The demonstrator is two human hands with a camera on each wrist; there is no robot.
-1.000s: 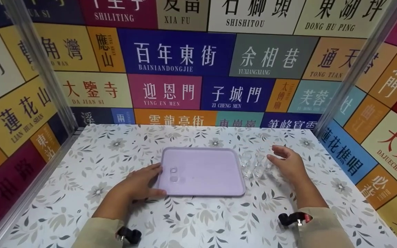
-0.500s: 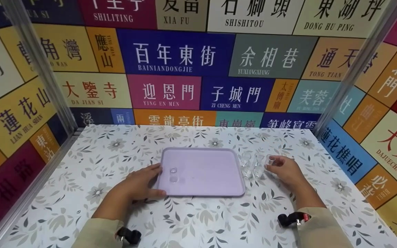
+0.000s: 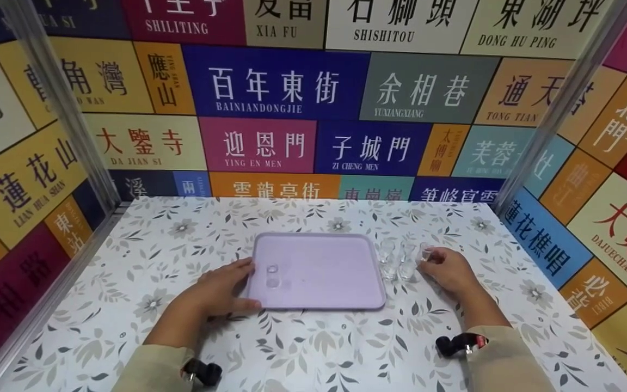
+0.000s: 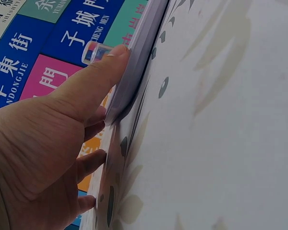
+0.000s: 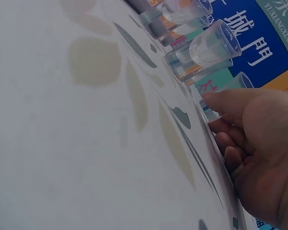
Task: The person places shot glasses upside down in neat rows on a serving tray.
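A light purple rectangular tray lies on the table. My left hand rests at its near left corner, thumb over the rim and fingers spread along the left side. Near that side, a small clear shot glass stands on the tray, partly behind my thumb in the left wrist view. Right of the tray, my right hand pinches another shot glass between thumb and fingers, which hide much of its lower part. Several more clear shot glasses stand in a tight cluster between that hand and the tray.
A white cloth with a grey leaf and flower print covers the table. Behind it rises a wall of coloured panels with lettering. Clear upright edges stand at the corners.
My right hand has come down and in onto the rightmost shot glass and now pinches it. The left hand and the tray have stayed in place.
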